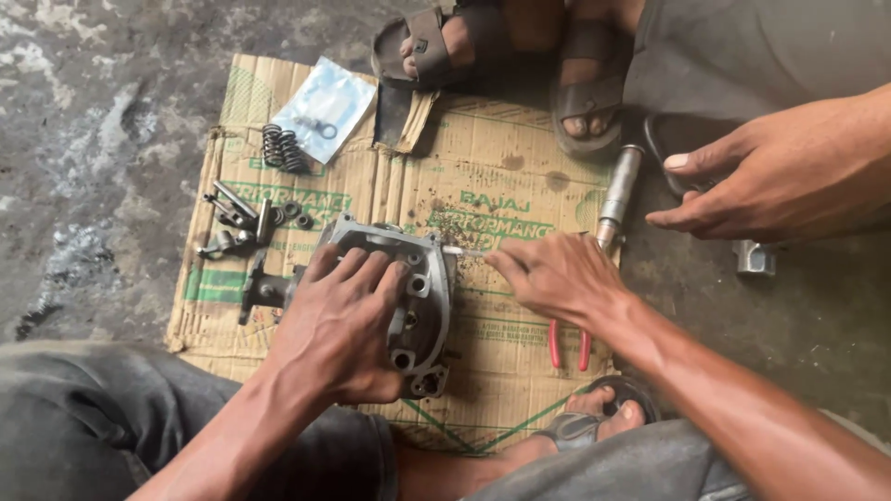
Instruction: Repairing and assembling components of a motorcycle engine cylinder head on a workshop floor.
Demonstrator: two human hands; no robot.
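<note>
A grey metal engine casting lies on a flattened cardboard sheet on the floor. My left hand presses flat on top of the casting, fingers spread. My right hand pinches a thin metal pin whose tip touches the casting's upper right edge. Red-handled pliers lie on the cardboard under my right wrist.
Coil springs, a clear plastic packet and small metal parts lie at the cardboard's upper left. Another person's hand and sandalled feet are at the top right, beside a steel cylinder tool. My own sandalled foot rests below.
</note>
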